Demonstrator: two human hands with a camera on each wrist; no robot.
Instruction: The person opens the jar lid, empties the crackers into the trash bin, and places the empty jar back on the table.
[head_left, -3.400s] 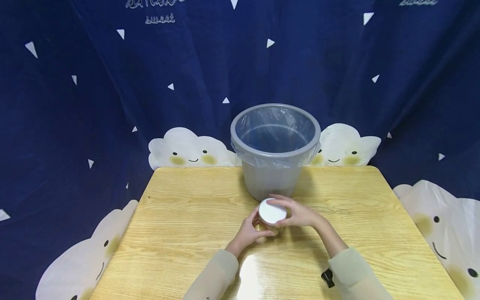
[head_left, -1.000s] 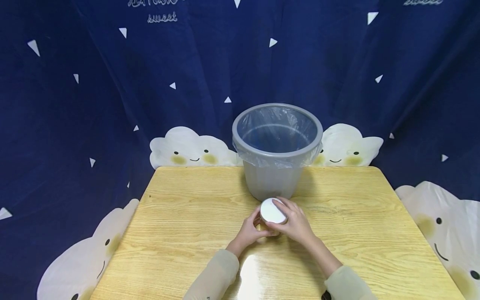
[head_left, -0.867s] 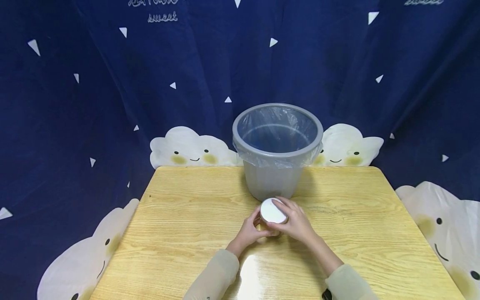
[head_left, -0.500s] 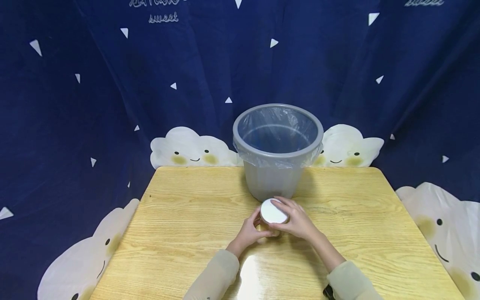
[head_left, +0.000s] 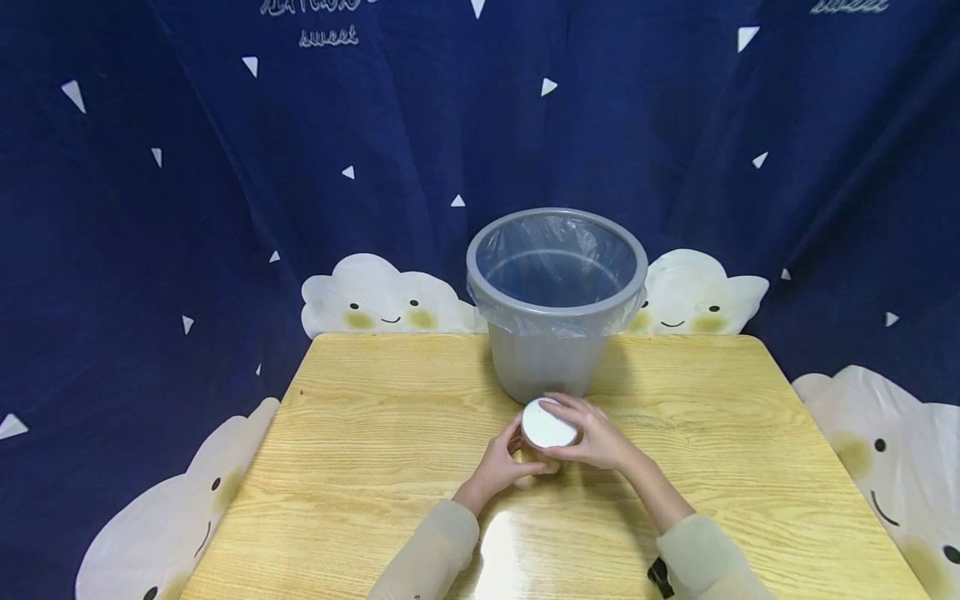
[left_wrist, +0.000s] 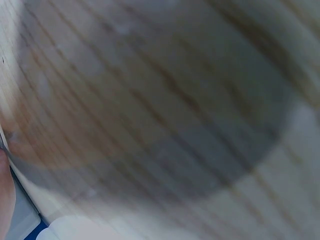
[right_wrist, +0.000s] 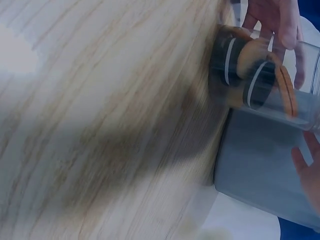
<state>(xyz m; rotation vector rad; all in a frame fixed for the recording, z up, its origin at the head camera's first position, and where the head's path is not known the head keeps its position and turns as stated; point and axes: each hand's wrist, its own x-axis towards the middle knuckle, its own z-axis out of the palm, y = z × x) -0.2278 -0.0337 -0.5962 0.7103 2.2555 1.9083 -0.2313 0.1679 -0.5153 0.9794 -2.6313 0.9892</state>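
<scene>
A clear jar (right_wrist: 300, 111) with a round white lid (head_left: 547, 425) stands upright on the wooden table, just in front of the bin. Through its wall in the right wrist view show several sandwich cookies (right_wrist: 260, 85), some dark with white filling, some orange-brown. My left hand (head_left: 498, 467) grips the jar's side from the left, thumb toward me. On the lid's right side, my right hand (head_left: 598, 439) holds the edge, thumb at the near rim and fingers at the far rim. The left wrist view holds mostly blurred table and shadow.
Behind the jar stands a grey bin (head_left: 540, 367) lined with a clear plastic bag. A small black object (head_left: 658, 575) shows beside my right sleeve. The wooden table (head_left: 375, 417) ends at a dark blue curtain (head_left: 390, 108) printed with clouds.
Over the last second my right hand has turned slightly counterclockwise around the lid, its thumb shifting right and its wrist swinging outward. The left hand and jar stay in place.
</scene>
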